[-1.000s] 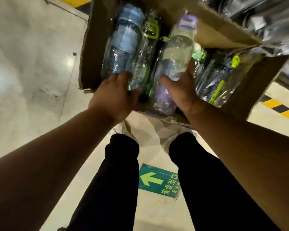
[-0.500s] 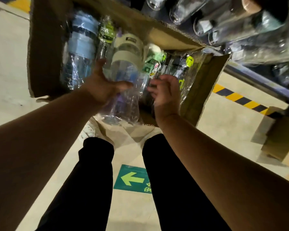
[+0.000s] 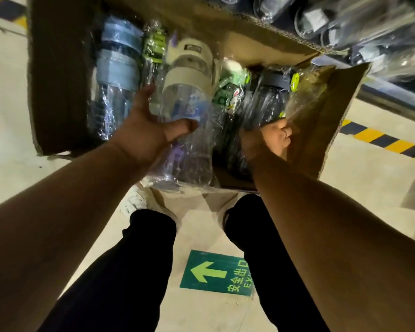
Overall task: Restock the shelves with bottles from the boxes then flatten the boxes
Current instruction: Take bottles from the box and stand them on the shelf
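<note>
Two hands are working in the box (image 3: 321,121): your left hand (image 3: 144,137) is wrapping spread fingers around the cream-lidded bottle (image 3: 187,92), your right hand (image 3: 271,140) is closing on the dark bottle (image 3: 261,104). Slick plastic wrap is risking slips.

— Where does the box (image 3: 58,92) sit?
— On the floor (image 3: 5,116), ahead of the person's legs (image 3: 130,271), flaps open. The shelf (image 3: 369,32) rises behind it, to the right.
— Inside?
— Wrapped bottles lying side by side: one at far left (image 3: 116,65), the middle bottle (image 3: 187,97) under the left hand (image 3: 144,135), the right-hand bottle (image 3: 261,101) at the right hand (image 3: 271,140).
— Behind the feet?
— A floor sign (image 3: 216,274), between the legs.
</note>
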`<state>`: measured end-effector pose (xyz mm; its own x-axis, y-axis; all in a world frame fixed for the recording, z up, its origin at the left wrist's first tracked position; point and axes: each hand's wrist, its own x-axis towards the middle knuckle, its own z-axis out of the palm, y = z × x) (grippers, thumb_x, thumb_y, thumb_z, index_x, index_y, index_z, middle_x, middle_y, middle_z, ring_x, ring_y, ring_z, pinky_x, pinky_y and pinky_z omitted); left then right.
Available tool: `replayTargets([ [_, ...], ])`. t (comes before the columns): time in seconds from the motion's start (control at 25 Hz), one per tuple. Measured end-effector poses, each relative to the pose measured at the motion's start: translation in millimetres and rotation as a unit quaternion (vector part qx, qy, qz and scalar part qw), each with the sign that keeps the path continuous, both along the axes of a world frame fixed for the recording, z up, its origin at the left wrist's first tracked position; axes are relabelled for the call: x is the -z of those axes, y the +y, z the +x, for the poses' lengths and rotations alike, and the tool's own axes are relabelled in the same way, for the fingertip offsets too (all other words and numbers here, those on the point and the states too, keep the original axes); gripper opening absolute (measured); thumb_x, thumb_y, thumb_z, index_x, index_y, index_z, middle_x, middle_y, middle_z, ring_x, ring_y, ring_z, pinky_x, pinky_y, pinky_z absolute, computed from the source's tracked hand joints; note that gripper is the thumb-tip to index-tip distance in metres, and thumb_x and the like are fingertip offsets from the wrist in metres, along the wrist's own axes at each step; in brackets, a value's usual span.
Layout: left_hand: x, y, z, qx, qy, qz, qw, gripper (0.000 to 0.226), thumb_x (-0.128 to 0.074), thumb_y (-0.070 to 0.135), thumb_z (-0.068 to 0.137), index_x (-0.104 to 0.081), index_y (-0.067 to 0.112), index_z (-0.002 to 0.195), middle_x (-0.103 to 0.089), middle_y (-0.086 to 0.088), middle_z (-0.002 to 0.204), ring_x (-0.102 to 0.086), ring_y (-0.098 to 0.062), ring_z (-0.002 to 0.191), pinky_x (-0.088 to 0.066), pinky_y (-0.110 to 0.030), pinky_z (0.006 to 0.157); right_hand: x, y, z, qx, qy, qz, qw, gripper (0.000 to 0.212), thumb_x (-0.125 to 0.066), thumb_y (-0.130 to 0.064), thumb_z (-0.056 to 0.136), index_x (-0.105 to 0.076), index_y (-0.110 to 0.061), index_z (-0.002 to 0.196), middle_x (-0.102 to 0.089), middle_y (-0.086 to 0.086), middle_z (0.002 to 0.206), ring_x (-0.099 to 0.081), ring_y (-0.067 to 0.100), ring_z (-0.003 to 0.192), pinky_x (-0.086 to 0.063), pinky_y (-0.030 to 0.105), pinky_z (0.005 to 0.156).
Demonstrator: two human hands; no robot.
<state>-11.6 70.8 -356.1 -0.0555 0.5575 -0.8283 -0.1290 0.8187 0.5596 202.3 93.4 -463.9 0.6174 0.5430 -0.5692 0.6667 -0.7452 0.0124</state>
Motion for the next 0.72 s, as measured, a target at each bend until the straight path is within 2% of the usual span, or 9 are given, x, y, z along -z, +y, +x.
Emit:
replayTargets([
  [0.08,-1,-4,-1,0.019,0.005,0.004,1.0,0.084,-0.076,-0.002,0.08,-0.034,0.027,0.147,-0.065,-0.009,0.117,-0.07,-0.013,0.076,-0.053,-0.018,0.052,-11,-5,0,-0.025,0.086,-0.007,0.996,0.107,-0.076,-0.046,0.076,-0.012,-0.005,0.153,-0.033,0.015,0.151,-0.034,0.034,0.137,-0.033,0.038,0.11],
  [0.16,-9,-7,-5,0.028,0.029,0.002,0.999,0.087,-0.077,-0.003,0.078,-0.033,0.027,0.147,-0.066,-0.005,0.115,-0.073,-0.013,0.08,-0.055,-0.021,0.055,-35,-10,-6,-0.029,0.181,0.019,0.983,0.103,-0.081,-0.042,0.072,-0.023,-0.006,0.149,-0.046,0.007,0.139,-0.045,0.024,0.128,-0.038,0.027,0.103],
  [0.24,-25,-10,-6,0.036,0.054,-0.002,0.998,0.086,-0.078,-0.001,0.079,-0.033,0.028,0.145,-0.066,-0.003,0.114,-0.071,-0.017,0.086,-0.056,-0.022,0.055,-72,-9,-13,-0.006,0.248,0.046,0.968,0.085,-0.085,-0.032,0.072,-0.04,-0.006,0.139,-0.055,0.001,0.12,-0.054,0.016,0.107,-0.039,0.014,0.079],
  [0.36,-75,-15,-9,0.055,0.075,0.02,0.995,0.081,-0.077,-0.002,0.08,-0.034,0.019,0.146,-0.064,-0.011,0.112,-0.066,-0.013,0.063,-0.048,-0.02,0.04,-146,-9,-21,0.082,0.359,0.102,0.924,0.047,-0.088,-0.024,0.069,-0.062,-0.012,0.107,-0.07,-0.008,0.085,-0.066,0.004,0.073,-0.045,0.011,0.057],
  [0.44,-125,-21,-18,0.069,0.076,0.061,0.993,0.084,-0.079,-0.002,0.078,-0.033,0.013,0.146,-0.062,-0.016,0.114,-0.066,-0.007,0.057,-0.052,-0.022,0.046,-212,-16,-28,0.116,0.421,0.119,0.892,0.026,-0.08,-0.008,0.079,-0.058,-0.02,0.083,-0.062,-0.015,0.054,-0.058,-0.006,0.047,-0.042,0.01,0.046],
  [0.48,-156,-23,-24,0.081,0.07,0.091,0.99,0.087,-0.082,0.0,0.075,-0.033,0.01,0.146,-0.062,-0.015,0.116,-0.069,-0.007,0.069,-0.058,-0.026,0.058,-249,-18,-34,0.122,0.453,0.134,0.873,0.029,-0.077,-0.001,0.08,-0.057,-0.022,0.082,-0.064,-0.014,0.056,-0.058,-0.005,0.049,-0.044,0.012,0.048],
  [0.56,-221,-27,-31,0.087,0.044,0.132,0.986,0.09,-0.081,-0.003,0.073,-0.032,0.009,0.147,-0.06,-0.01,0.122,-0.069,-0.01,0.091,-0.06,-0.034,0.075,-318,-28,-38,0.125,0.492,0.153,0.848,0.034,-0.083,-0.007,0.071,-0.062,-0.019,0.095,-0.072,-0.003,0.084,-0.068,0.008,0.074,-0.055,0.025,0.069],
  [0.64,-304,-29,-39,0.09,0.011,0.174,0.98,0.084,-0.074,-0.014,0.078,-0.034,0.018,0.145,-0.059,0.003,0.124,-0.068,-0.005,0.1,-0.058,-0.023,0.076,-405,-35,-46,0.118,0.511,0.165,0.835,0.069,-0.09,-0.033,0.052,-0.063,-0.015,0.113,-0.072,0.006,0.104,-0.069,0.021,0.094,-0.055,0.041,0.087],
  [0.72,-388,-33,-46,0.11,0.01,0.203,0.973,0.078,-0.077,-0.005,0.079,-0.04,0.032,0.137,-0.062,0.018,0.121,-0.066,-0.002,0.106,-0.055,-0.018,0.078,-485,-49,-47,0.124,0.538,0.189,0.812,0.079,-0.09,-0.029,0.054,-0.056,-0.018,0.125,-0.073,0.002,0.108,-0.07,0.021,0.101,-0.054,0.042,0.092],
])
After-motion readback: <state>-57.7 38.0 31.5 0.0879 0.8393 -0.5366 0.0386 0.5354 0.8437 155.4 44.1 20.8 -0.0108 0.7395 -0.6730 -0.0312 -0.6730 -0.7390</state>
